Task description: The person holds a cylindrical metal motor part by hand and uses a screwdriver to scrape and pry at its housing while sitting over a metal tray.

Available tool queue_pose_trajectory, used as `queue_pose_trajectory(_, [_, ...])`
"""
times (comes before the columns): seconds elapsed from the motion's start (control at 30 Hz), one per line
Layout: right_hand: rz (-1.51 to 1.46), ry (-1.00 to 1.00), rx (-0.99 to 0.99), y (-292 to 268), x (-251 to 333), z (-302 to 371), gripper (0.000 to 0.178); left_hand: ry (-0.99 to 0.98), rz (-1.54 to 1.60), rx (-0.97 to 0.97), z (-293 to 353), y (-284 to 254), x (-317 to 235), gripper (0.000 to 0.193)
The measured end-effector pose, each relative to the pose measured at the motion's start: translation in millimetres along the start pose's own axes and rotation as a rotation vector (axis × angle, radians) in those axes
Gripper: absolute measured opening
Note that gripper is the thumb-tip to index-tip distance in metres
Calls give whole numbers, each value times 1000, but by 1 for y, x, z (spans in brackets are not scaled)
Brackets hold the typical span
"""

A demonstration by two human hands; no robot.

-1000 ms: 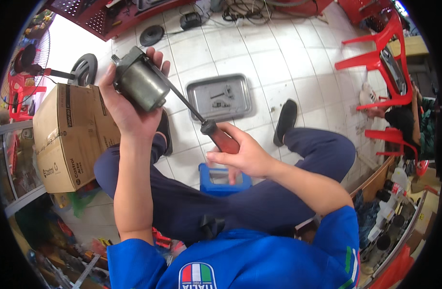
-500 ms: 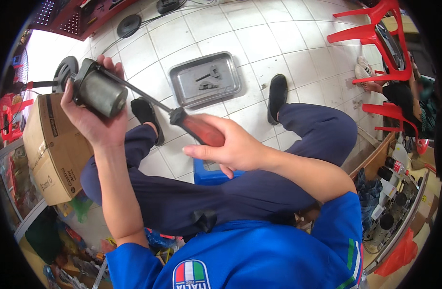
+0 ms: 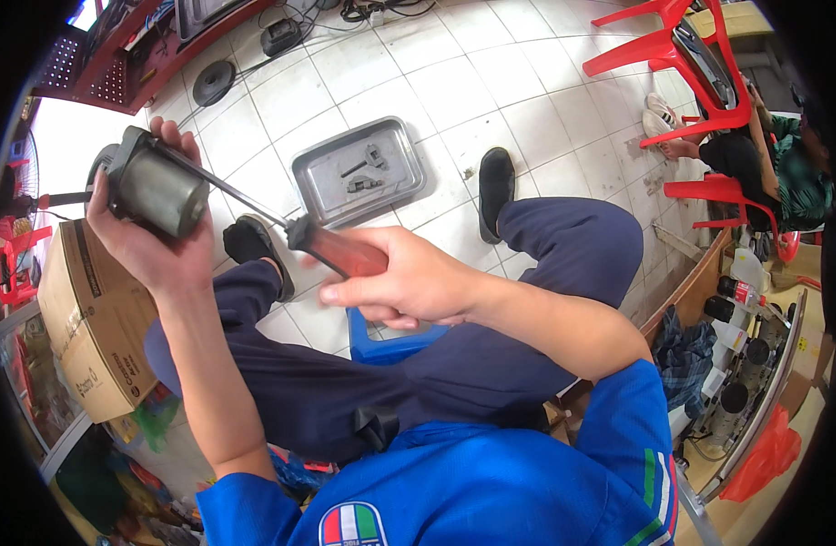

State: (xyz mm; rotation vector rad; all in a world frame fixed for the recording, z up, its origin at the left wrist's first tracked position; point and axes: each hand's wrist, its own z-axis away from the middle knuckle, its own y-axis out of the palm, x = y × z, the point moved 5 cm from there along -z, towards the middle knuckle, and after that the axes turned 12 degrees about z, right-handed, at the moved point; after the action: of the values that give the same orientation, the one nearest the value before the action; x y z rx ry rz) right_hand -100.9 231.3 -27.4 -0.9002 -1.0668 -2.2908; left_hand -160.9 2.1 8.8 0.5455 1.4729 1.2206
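In my left hand rests a dark grey cylindrical motor with a flanged end, the fingers curled round its far side and the thumb along its left. My right hand grips the red and black handle of a screwdriver. The long shaft slants up and left to the motor's flanged end. Where the tip sits is hidden behind the motor body. Beyond my hands, a metal tray lies on the floor with a few small metal parts in it.
A cardboard box stands at my left. Under me is a blue stool. Red plastic chairs and a seated person are at the right. A red perforated workbench and cables lie at the back.
The whole view has shifted, so the tray and floor sit further left. My right-hand fingers have changed their hold on the handle slightly. The screwdriver still reaches the motor.
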Motion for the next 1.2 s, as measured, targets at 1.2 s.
queue_pose_trajectory(1.2, [694,-136,-218,-12,-13,5,68,-92,-3,9,12,0,14,58])
